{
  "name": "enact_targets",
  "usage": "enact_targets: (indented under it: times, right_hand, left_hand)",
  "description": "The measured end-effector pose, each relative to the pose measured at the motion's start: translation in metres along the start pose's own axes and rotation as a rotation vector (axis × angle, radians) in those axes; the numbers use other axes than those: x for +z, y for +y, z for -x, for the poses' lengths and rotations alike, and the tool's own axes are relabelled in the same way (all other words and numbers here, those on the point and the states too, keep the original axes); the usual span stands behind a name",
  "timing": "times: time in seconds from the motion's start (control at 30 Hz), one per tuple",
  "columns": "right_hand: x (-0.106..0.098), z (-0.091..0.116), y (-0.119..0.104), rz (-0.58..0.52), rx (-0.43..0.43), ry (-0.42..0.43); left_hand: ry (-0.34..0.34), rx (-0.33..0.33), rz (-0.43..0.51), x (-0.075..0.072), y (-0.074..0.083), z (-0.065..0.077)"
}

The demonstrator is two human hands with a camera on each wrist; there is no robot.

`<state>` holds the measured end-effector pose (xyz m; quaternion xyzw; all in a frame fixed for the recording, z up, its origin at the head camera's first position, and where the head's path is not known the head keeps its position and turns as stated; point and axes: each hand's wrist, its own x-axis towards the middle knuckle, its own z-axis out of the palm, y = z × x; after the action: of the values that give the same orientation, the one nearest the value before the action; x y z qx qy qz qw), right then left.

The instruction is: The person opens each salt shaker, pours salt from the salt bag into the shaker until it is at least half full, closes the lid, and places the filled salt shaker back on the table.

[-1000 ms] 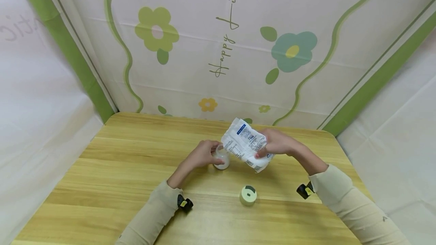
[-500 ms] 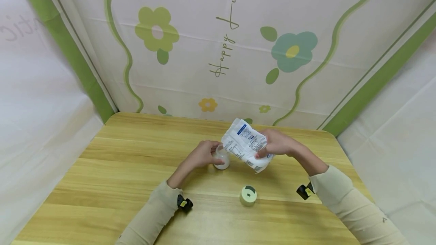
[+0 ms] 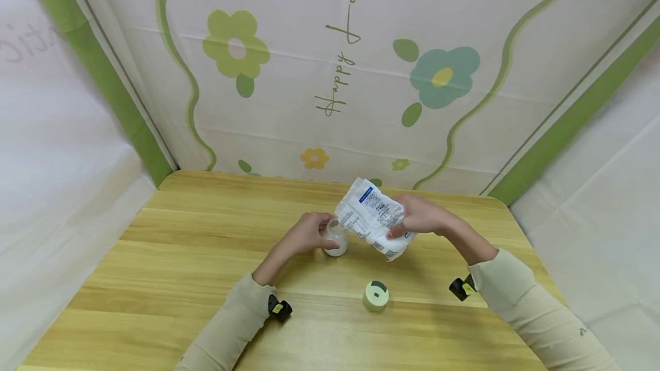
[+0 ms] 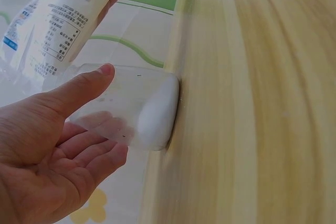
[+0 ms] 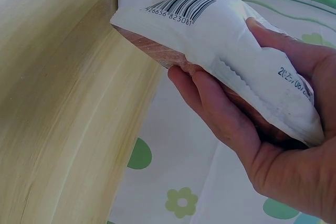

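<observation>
My left hand (image 3: 308, 232) holds a small clear glass jar (image 3: 336, 239) upright on the table, thumb on one side and fingers on the other. In the left wrist view, white granular stuff (image 4: 160, 111) lies slanted at the bottom of the jar. My right hand (image 3: 421, 214) grips a white printed plastic bag (image 3: 368, 216), tilted so that its far left end meets the jar's mouth. A barcode and stamped numbers show on the bag (image 5: 220, 40) in the right wrist view. The bag hides part of the jar's opening.
A pale green round lid (image 3: 376, 298) with a dark patch lies on the wooden table (image 3: 170, 279) nearer to me. Behind the table hangs a white flowered curtain (image 3: 289, 107); plain white fabric walls stand at both sides.
</observation>
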<state>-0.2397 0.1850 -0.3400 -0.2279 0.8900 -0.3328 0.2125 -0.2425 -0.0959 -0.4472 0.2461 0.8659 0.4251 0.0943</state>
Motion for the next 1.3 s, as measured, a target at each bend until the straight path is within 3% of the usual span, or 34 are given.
enact_targets:
  times: [1.3]
  right_hand:
    - [0.001,-0.0016,-0.0023,0.04,0.025,0.003]
  left_hand:
    - [-0.001,-0.017,-0.003,0.0014,-0.001,-0.0006]
